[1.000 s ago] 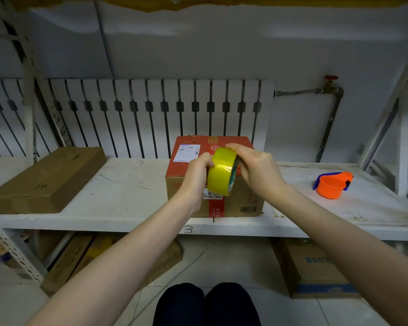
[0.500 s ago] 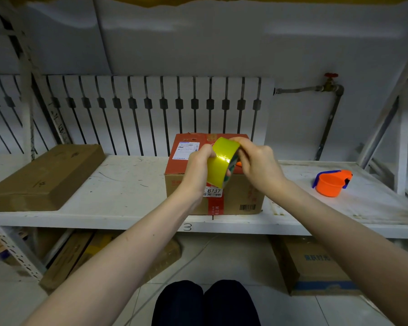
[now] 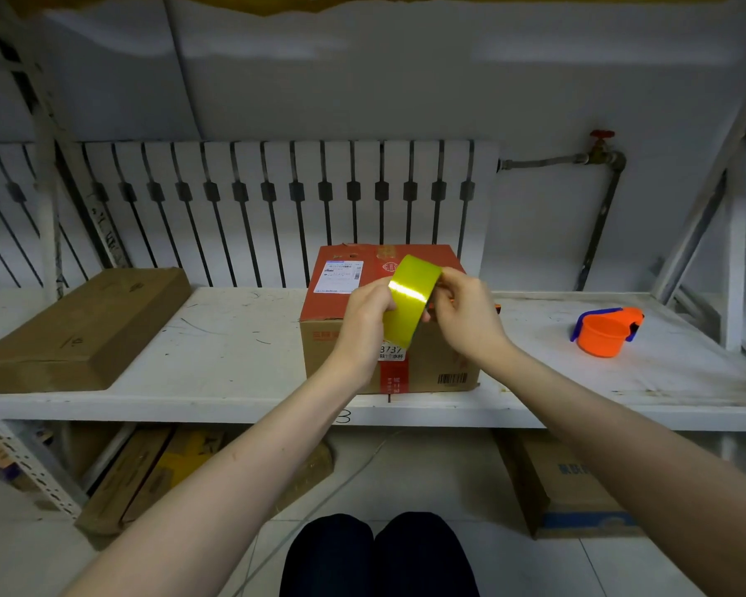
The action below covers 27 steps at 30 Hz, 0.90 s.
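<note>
Far to the left of both hands, a flat brown cardboard carton (image 3: 82,329) lies on the scuffed white metal shelf (image 3: 242,338). The left hand (image 3: 362,325) curls its fingers round the near side of a glossy yellow roll of packing tape (image 3: 410,303), holding it on edge in the air. Just behind and below the hands stands a red-topped brown cardboard box with a shipping label (image 3: 440,359). The right hand (image 3: 466,316) pinches the roll's upper right rim, apparently picking for the loose end. Well to the right of it sits an orange plastic tape dispenser with a blue handle (image 3: 604,333), untouched. No strip is seen pulled free and no yellow tape shows on the box, so the work looks barely begun: finding the end, drawing tape and sealing remain.
</note>
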Motion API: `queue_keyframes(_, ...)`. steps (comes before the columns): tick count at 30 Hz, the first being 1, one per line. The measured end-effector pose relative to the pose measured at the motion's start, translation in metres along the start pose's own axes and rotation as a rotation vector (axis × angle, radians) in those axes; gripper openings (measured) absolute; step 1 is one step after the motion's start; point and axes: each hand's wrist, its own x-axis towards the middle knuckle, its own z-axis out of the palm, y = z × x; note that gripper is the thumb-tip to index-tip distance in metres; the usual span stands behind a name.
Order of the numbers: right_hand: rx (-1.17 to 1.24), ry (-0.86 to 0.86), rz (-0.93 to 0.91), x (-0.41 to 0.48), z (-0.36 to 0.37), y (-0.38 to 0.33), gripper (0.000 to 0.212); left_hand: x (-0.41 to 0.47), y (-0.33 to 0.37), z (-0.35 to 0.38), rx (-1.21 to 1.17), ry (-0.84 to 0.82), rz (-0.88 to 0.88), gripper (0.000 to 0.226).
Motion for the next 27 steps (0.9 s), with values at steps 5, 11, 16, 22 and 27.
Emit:
queue_keyframes(5, 0.061, -0.061, 0.076, -0.004, 0.003, 0.006, 0.025, 0.001, -0.007, -0.002, 0.029, -0.084, 0.069, 0.028)
queue_keyframes(11, 0.206, -0.155, 0.177, -0.008, 0.0, -0.002, 0.023, 0.002, -0.009, -0.006, 0.071, -0.153, 0.068, 0.021)
queue_keyframes(16, 0.284, -0.218, 0.26, -0.008, 0.002, -0.003, 0.023, 0.003, -0.01, -0.012, 0.1, -0.195, 0.058, 0.019)
queue_keyframes(22, 0.329, -0.276, 0.34, -0.008, 0.006, -0.008, 0.022, 0.001, -0.009, -0.012, 0.049, -0.201, 0.072, 0.025)
queue_keyframes(27, 0.364, -0.304, 0.385, -0.009, 0.003, -0.013, 0.024, 0.002, -0.01, -0.013, 0.046, -0.201, 0.058, 0.032)
